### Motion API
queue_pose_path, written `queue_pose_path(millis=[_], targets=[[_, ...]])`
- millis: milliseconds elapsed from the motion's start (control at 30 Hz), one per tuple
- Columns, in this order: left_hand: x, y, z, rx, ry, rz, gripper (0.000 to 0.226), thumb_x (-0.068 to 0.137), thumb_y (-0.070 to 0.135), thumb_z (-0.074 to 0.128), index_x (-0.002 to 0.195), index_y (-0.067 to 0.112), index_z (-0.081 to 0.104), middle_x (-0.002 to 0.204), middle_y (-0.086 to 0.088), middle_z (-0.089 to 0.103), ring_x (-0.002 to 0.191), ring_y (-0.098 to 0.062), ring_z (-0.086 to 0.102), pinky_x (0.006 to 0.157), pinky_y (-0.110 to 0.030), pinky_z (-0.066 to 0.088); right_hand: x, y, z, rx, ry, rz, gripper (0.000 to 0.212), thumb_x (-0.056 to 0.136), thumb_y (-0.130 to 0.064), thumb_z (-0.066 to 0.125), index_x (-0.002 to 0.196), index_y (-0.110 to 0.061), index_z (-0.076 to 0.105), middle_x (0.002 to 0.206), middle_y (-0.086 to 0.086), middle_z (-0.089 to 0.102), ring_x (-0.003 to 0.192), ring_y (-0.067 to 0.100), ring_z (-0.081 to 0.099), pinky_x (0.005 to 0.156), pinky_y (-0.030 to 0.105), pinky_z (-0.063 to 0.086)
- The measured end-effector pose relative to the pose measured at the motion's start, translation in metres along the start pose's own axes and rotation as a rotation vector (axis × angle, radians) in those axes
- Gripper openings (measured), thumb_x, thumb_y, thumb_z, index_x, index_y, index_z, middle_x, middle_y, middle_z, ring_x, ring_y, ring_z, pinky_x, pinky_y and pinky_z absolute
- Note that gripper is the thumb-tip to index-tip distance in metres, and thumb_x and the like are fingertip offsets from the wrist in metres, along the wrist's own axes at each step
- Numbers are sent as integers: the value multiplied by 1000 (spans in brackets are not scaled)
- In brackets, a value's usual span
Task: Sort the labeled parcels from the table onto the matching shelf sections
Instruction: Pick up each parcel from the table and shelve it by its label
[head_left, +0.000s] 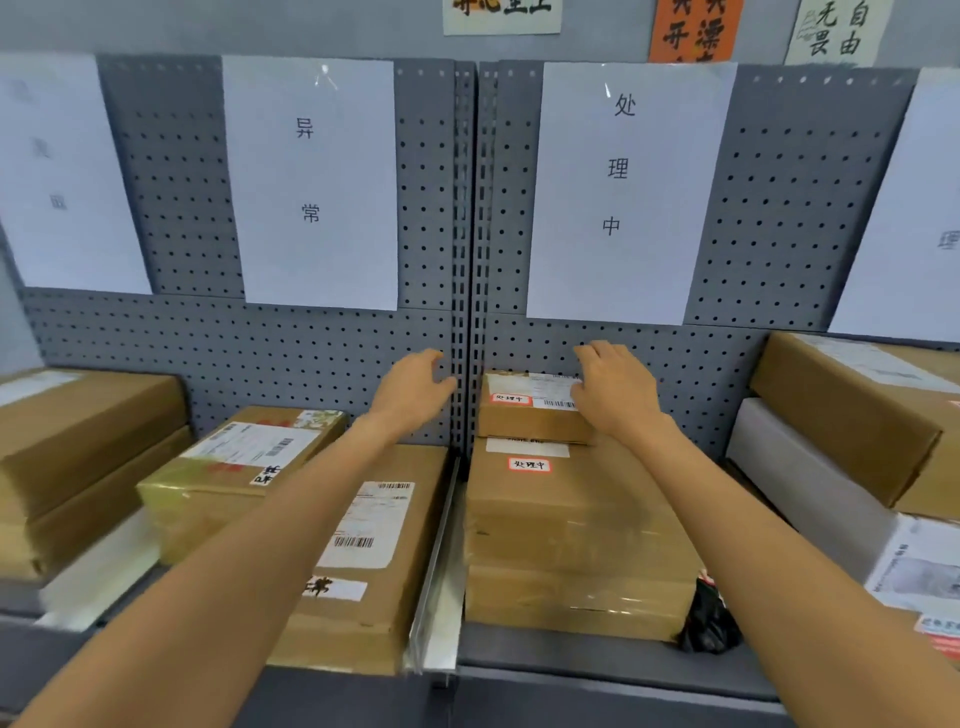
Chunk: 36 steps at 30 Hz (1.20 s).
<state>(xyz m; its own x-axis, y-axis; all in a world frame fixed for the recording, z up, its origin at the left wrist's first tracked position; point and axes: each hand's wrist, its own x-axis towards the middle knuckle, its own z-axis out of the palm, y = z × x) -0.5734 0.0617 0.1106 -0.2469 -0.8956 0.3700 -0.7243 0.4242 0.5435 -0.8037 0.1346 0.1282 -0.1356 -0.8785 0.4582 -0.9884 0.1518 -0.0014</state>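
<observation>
My hands, left (413, 387) and right (613, 389), hover apart and empty around the small parcel (530, 410) perched far back on the bigger box (571, 535); I judge a careless nudge could slide it off.

Even, soft light fell from above with faint shadows; tape on the paper signs (631, 192) glinted, and the wide lens bent and blurred the edges.
</observation>
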Motion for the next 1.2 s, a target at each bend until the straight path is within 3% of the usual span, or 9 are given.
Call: queue_pose_path(millis=[200, 467, 733, 833, 933, 1200], targets=[[-49, -38, -56, 333, 79, 117, 49, 98, 29, 49, 143, 12, 39, 139, -11, 47, 126, -28, 45, 96, -42, 44, -26, -85, -13, 71, 55, -133, 39, 94, -13, 46, 132, -7, 48, 135, 11, 52, 124, 29, 44, 102, 32, 33], [-171, -148, -168, 727, 127, 68, 35, 94, 26, 50, 124, 8, 52, 123, -12, 55, 112, -30, 49, 89, -37, 42, -90, -260, -20, 182, 27, -354, 41, 96, -19, 49, 136, -9, 46, 136, 9, 50, 128, 27, 43, 107, 34, 33], [-335, -278, -287, 788, 165, -219, 40, 82, 13, 60, 120, 0, 57, 120, -21, 58, 112, -39, 52, 92, -43, 41, -177, -463, -22, 287, 0, -647, 49, 89, -25, 59, 135, -9, 49, 134, 10, 52, 127, 29, 45, 108, 41, 33], [-399, -316, -317, 849, 115, -354, 40, 89, 23, 56, 125, 6, 52, 126, -13, 55, 118, -33, 49, 95, -39, 39, -220, -530, -12, 351, -61, -751, 40, 90, -25, 58, 125, -7, 54, 125, 11, 55, 119, 31, 49, 102, 40, 37], [-456, -349, -344, 889, 114, -484, 37, 92, 20, 50, 127, 9, 50, 128, -10, 54, 120, -29, 48, 98, -36, 38, -252, -592, -9, 398, -106, -879, 46, 91, -21, 56, 135, -7, 49, 132, 12, 52, 123, 32, 46, 100, 40, 36], [-571, -418, -395, 902, 122, -816, 34, 91, 22, 51, 122, 9, 52, 125, -11, 55, 118, -30, 49, 96, -37, 39, -306, -737, 0, 523, -176, -1134, 51, 88, -17, 55, 137, -8, 46, 136, 11, 49, 126, 31, 43, 104, 38, 36]])
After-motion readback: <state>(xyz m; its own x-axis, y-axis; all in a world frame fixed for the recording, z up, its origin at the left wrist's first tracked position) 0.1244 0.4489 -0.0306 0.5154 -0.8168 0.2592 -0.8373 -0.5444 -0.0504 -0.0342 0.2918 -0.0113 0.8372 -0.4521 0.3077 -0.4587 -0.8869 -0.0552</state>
